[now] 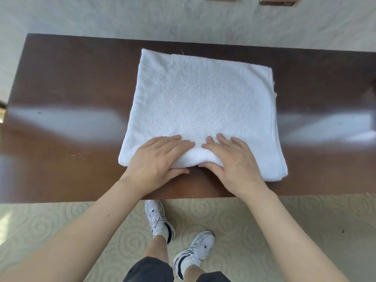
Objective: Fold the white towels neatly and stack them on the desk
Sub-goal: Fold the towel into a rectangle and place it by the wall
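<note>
Desk (pixel 61 82): hands apparently pinching towel (pixel 201 98).

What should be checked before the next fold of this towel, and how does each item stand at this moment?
1. Both hands grip the near edge: ok. The left hand and right hand have fingers on top and thumbs under the white towel.
2. Towel lies flat: ok, only faint creases.
3. Far corners aligned: not ok; a lower layer sticks out at the far left.
4. Room on the desk to fold forward: ok.
5. Other towels or a stack: cannot tell, none in view.
</note>
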`<state>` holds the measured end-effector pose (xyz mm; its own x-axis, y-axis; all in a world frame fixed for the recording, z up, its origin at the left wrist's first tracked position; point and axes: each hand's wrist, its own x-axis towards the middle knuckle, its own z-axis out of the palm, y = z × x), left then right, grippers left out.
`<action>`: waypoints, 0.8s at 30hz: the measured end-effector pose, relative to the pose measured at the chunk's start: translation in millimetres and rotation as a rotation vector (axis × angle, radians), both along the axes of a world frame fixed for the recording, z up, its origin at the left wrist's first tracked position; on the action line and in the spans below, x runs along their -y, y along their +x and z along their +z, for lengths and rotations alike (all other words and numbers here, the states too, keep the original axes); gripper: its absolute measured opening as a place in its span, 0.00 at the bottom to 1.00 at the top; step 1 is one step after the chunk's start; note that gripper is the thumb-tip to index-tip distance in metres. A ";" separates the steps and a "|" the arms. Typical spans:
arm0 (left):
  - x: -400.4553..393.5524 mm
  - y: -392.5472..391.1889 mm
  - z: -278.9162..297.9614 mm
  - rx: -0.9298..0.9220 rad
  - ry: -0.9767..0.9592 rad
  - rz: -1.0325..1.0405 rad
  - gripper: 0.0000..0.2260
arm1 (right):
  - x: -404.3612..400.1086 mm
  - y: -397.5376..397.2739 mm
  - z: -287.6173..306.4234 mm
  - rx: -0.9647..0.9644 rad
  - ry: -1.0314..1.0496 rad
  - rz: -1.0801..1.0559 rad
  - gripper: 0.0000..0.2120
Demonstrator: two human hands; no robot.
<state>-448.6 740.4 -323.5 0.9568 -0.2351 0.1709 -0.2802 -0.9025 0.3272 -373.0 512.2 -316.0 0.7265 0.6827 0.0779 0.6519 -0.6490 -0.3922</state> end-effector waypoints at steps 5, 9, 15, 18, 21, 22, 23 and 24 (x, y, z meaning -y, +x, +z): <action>-10.5 33.8 39.8 -0.259 -0.129 0.047 0.21 | -8.9 35.7 48.8 -0.375 -0.131 -0.063 0.21; -25.2 68.4 62.5 -0.490 -0.139 0.011 0.17 | -17.3 47.5 73.3 -0.466 -0.213 -0.127 0.18; -37.5 109.5 75.7 -0.679 -0.179 -0.074 0.18 | -21.7 62.5 96.1 -0.412 -0.447 -0.163 0.19; -47.2 133.0 87.4 -0.769 -0.249 -0.091 0.17 | -22.7 92.0 110.5 -0.449 -0.527 -0.247 0.20; -57.8 153.4 94.0 -0.857 -0.346 -0.069 0.15 | -21.4 121.4 124.2 -0.463 -0.533 -0.284 0.23; -59.9 159.5 95.8 -0.871 -0.365 -0.047 0.15 | -21.1 131.4 127.0 -0.459 -0.526 -0.289 0.24; -61.7 165.9 97.7 -0.873 -0.371 -0.021 0.15 | -21.3 141.4 128.5 -0.455 -0.516 -0.290 0.25; -63.6 172.7 99.5 -0.866 -0.358 0.008 0.16 | -21.7 151.4 128.0 -0.451 -0.503 -0.287 0.25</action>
<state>-275.8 803.9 -224.0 0.7859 -0.2989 -0.5413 0.1973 -0.7084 0.6777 -221.6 533.8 -188.0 0.7694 0.3355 -0.5436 0.2750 -0.9420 -0.1921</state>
